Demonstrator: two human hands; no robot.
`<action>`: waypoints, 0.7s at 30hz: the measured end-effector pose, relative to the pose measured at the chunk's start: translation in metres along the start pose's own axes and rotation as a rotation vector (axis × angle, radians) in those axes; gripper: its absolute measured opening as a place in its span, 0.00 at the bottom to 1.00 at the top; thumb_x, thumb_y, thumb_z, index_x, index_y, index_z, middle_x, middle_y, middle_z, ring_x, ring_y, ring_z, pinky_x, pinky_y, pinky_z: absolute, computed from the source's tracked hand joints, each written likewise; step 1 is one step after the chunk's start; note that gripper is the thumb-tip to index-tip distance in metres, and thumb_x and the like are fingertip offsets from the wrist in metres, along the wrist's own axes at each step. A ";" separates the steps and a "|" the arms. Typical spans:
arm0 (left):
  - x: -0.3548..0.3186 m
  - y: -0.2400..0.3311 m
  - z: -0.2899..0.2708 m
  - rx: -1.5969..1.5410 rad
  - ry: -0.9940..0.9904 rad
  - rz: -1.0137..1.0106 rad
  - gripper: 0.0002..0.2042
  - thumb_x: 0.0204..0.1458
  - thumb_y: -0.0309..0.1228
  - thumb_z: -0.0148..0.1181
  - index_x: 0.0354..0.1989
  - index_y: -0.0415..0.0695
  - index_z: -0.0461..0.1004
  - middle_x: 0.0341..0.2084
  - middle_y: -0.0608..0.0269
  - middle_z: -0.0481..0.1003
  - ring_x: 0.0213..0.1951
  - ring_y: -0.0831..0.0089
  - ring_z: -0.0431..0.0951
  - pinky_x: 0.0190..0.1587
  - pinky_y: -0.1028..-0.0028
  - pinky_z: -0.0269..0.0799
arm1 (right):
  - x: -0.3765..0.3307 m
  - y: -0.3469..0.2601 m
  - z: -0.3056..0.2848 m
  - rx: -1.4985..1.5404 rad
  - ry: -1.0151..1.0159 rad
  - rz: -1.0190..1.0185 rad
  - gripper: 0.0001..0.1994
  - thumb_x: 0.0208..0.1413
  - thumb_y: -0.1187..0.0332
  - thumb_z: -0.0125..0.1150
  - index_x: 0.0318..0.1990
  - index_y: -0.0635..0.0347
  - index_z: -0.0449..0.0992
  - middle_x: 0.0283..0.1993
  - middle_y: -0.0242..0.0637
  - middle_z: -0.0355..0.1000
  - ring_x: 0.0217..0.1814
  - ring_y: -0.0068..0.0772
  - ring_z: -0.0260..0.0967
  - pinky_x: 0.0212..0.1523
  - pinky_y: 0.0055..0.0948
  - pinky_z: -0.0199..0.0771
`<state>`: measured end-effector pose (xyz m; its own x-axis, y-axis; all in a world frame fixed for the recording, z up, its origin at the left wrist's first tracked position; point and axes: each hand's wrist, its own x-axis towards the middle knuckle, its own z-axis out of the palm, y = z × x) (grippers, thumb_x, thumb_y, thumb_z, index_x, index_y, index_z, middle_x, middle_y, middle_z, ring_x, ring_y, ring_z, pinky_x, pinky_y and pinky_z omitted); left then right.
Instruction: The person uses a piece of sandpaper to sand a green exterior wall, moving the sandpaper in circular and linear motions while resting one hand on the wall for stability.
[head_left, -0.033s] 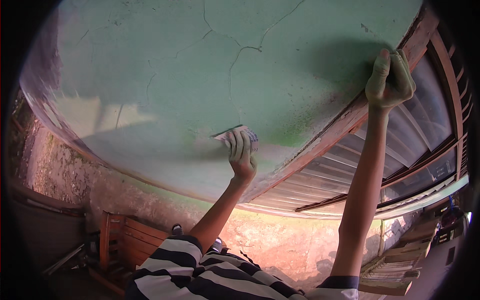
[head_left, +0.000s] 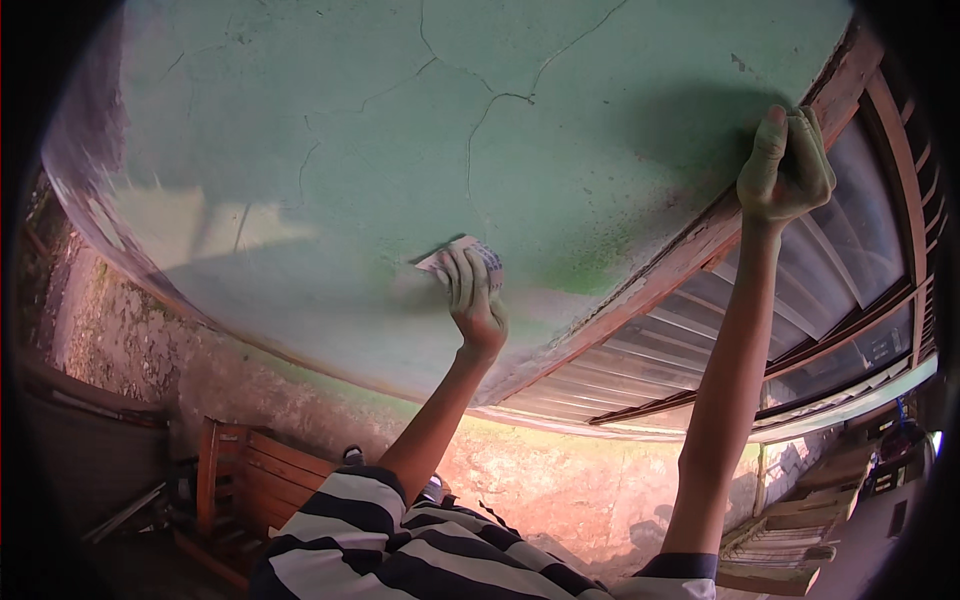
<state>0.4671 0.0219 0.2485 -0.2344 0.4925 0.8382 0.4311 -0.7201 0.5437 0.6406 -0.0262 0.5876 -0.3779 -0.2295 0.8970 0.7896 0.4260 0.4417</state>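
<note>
A green painted wall (head_left: 350, 180) with branching cracks and worn patches fills the upper view. My left hand (head_left: 472, 298) presses a folded piece of sandpaper (head_left: 487, 256) with a printed pale back against it; the fingers lie across the sheet, and one dark edge sticks out. Pale dusty smears show on the wall around the sandpaper. Up at the right, my right hand (head_left: 785, 172), whitish with dust, is curled over the edge of a worn wooden window frame (head_left: 690, 242). Its fingertips are partly hidden behind the thumb and knuckles.
Right of the frame is a window with slats and glass (head_left: 820, 250). Below stand a reddish wooden bench (head_left: 285, 480) at the left and a pale slatted wooden piece (head_left: 775, 545) at the right. A rough, peeling wall strip (head_left: 230, 390) runs beneath the green one.
My left hand has slid a short way up and left over the wall with the sandpaper. My right hand keeps its hold on the frame; the view has shifted slightly.
</note>
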 end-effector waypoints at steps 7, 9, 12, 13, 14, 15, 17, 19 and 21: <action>0.029 -0.051 -0.027 -0.434 0.224 -0.745 0.22 0.62 0.24 0.39 0.62 0.20 0.55 0.64 0.23 0.52 0.67 0.31 0.48 0.68 0.51 0.47 | 0.000 -0.009 0.006 -0.063 -0.028 0.038 0.15 0.56 0.80 0.56 0.17 0.69 0.64 0.15 0.34 0.56 0.19 0.26 0.52 0.23 0.26 0.54; 0.016 -0.015 -0.014 -0.122 0.251 -0.191 0.22 0.60 0.23 0.40 0.61 0.21 0.58 0.63 0.23 0.54 0.66 0.28 0.50 0.67 0.50 0.49 | -0.003 -0.007 0.005 -0.075 -0.030 0.035 0.15 0.56 0.79 0.55 0.17 0.70 0.65 0.15 0.34 0.56 0.19 0.27 0.52 0.23 0.27 0.55; -0.023 -0.008 -0.006 -0.098 -0.016 -0.097 0.26 0.50 0.20 0.46 0.61 0.24 0.61 0.62 0.27 0.58 0.65 0.31 0.54 0.67 0.47 0.51 | 0.003 -0.010 0.004 -0.099 -0.048 0.043 0.16 0.58 0.78 0.55 0.18 0.70 0.65 0.15 0.35 0.57 0.19 0.29 0.53 0.23 0.28 0.56; -0.024 -0.014 -0.007 -0.073 -0.064 -0.054 0.27 0.49 0.20 0.47 0.61 0.26 0.62 0.62 0.29 0.58 0.65 0.33 0.56 0.67 0.47 0.51 | 0.001 -0.008 0.002 -0.117 -0.057 0.078 0.16 0.59 0.77 0.55 0.18 0.70 0.66 0.15 0.36 0.58 0.19 0.30 0.53 0.23 0.29 0.57; -0.023 -0.013 -0.002 -0.074 -0.119 -0.010 0.28 0.48 0.20 0.48 0.61 0.28 0.62 0.62 0.31 0.59 0.65 0.35 0.57 0.67 0.48 0.52 | 0.000 -0.004 -0.006 -0.120 -0.062 0.063 0.16 0.59 0.77 0.55 0.18 0.70 0.66 0.15 0.36 0.58 0.19 0.30 0.53 0.23 0.29 0.57; -0.008 -0.024 -0.009 -0.012 -0.067 0.044 0.28 0.48 0.19 0.48 0.62 0.30 0.63 0.62 0.34 0.61 0.64 0.38 0.60 0.67 0.48 0.53 | -0.004 -0.002 -0.007 -0.127 -0.073 0.073 0.16 0.59 0.76 0.55 0.18 0.70 0.66 0.15 0.36 0.58 0.19 0.30 0.53 0.23 0.29 0.58; 0.030 -0.045 -0.027 0.007 0.061 0.031 0.26 0.52 0.22 0.48 0.62 0.29 0.62 0.63 0.32 0.59 0.65 0.37 0.57 0.67 0.48 0.51 | -0.008 0.001 -0.006 -0.117 -0.079 0.058 0.16 0.60 0.76 0.55 0.19 0.71 0.67 0.15 0.37 0.59 0.18 0.31 0.54 0.24 0.30 0.58; 0.065 -0.070 -0.043 -0.010 0.188 -0.040 0.25 0.53 0.22 0.47 0.62 0.28 0.62 0.62 0.31 0.59 0.66 0.37 0.57 0.67 0.48 0.51 | -0.007 -0.003 0.000 -0.115 -0.071 0.067 0.16 0.60 0.75 0.55 0.19 0.71 0.67 0.15 0.37 0.60 0.19 0.31 0.54 0.24 0.30 0.58; 0.067 -0.076 -0.046 -0.031 0.304 -0.116 0.25 0.54 0.23 0.47 0.61 0.28 0.63 0.62 0.31 0.59 0.66 0.37 0.57 0.67 0.48 0.51 | -0.007 -0.006 0.001 -0.119 -0.071 0.083 0.16 0.60 0.75 0.55 0.19 0.72 0.67 0.15 0.37 0.60 0.19 0.31 0.55 0.24 0.30 0.58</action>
<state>0.3782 0.0869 0.2658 -0.5315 0.4068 0.7429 0.3609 -0.6847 0.6332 0.6379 -0.0267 0.5790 -0.3391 -0.1338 0.9312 0.8695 0.3332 0.3645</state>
